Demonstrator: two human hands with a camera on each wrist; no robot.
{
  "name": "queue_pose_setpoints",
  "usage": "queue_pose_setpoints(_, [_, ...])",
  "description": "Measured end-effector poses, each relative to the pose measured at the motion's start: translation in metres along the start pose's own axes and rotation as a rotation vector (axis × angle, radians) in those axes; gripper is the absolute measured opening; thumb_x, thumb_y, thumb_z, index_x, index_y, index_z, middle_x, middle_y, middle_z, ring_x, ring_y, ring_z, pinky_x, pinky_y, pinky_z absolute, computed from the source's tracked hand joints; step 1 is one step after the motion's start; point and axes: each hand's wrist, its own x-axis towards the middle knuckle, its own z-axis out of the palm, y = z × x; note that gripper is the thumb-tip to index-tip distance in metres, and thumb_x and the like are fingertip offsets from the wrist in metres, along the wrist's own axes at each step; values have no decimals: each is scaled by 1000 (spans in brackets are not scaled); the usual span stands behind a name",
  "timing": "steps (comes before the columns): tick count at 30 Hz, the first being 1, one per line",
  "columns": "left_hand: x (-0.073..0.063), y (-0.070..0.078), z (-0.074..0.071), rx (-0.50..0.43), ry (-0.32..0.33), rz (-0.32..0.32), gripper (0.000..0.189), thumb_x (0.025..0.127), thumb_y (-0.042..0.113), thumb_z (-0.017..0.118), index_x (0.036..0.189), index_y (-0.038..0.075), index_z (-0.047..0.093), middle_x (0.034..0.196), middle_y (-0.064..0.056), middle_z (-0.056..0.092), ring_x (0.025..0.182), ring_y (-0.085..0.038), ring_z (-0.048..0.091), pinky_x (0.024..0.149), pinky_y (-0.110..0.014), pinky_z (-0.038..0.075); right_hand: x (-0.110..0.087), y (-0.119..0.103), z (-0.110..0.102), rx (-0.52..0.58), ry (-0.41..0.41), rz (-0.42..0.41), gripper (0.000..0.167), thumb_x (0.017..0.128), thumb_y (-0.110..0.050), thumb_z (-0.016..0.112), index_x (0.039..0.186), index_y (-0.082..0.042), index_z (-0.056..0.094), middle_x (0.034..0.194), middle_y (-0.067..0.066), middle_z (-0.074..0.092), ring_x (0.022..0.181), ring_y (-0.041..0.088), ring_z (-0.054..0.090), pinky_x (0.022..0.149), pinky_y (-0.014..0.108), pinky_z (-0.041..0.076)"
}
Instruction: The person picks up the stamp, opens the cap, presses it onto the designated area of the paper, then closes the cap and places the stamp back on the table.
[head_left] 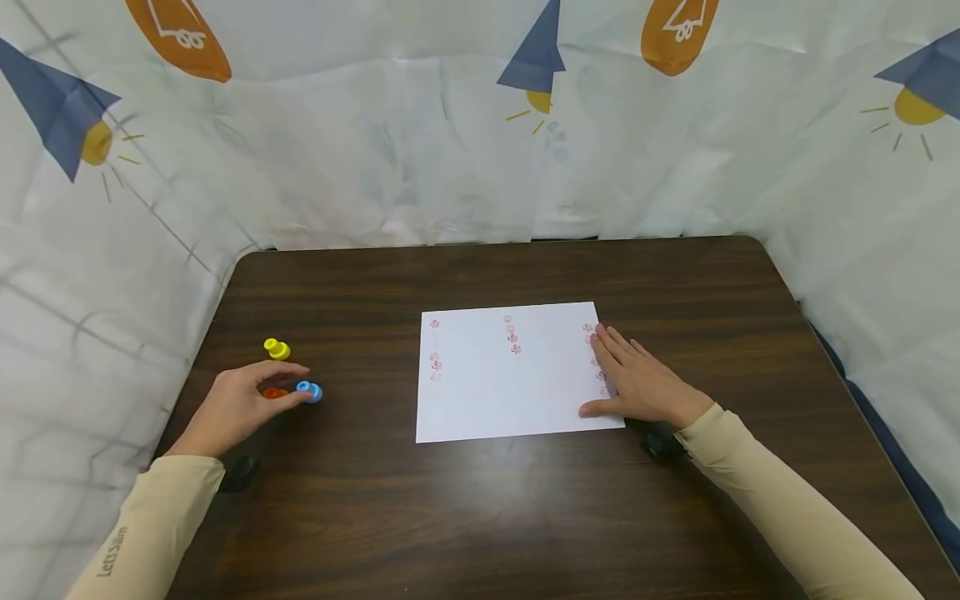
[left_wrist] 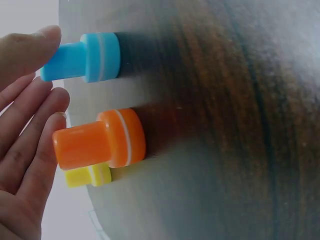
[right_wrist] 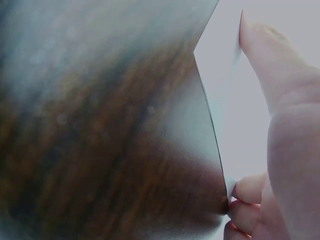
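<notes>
Grip: left hand [head_left: 243, 396] loosely spread around the stamps, thumb at the blue one's handle; cannot tell whether they touch. Left sleeve [head_left: 161, 508] reads "Let's Slim". Upright on the dark wood-grain table [head_left: 360, 517]: orange stamp [left_wrist: 82, 145], yellow stamp [head_left: 277, 349], blue stamp [left_wrist: 102, 57]; narrow handles, wider bases, pale bands. White paper [head_left: 498, 400], three columns of small red prints [head_left: 512, 337]. Right hand [head_left: 641, 383], fingers extended, rests on its right edge.

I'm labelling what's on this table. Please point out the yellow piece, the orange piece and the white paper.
Yellow piece [head_left: 280, 351]: head view, on its wide base.
Orange piece [left_wrist: 92, 142]: left wrist view, on its handle.
White paper [head_left: 517, 386]: head view, on its blank middle.
</notes>
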Motion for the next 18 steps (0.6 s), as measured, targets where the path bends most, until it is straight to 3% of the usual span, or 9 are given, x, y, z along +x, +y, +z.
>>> queue_pose_setpoints(7, [0,-3,3,12,27,20,35,83,33,87,115,19,78,106,-9,81,84,-17,71,67,-15,51,1,1,1,1,5,0,124,82,-76,69,162,5,20,173,24,12,162,42,14,128,68,20])
queue_pose_setpoints(14, [1,-7,6,11,43,27,32,82,31,89,110,20,80,98,-4,81,80,2,64,67,-10,48,1,2,2,-8,8,-6,123,82,-77,68,162,4,20,173,23,13,162,42,14,128,68,21])
queue_pose_setpoints(18, [3,-8,7,16,43,32,31,82,29,89,110,20,79,97,-4,81,80,-1,66,68,-10,48,1,2,1,-13,5,-6,124,82,-77,67,162,5,20,173,23,12,162,42,14,128,68,21])
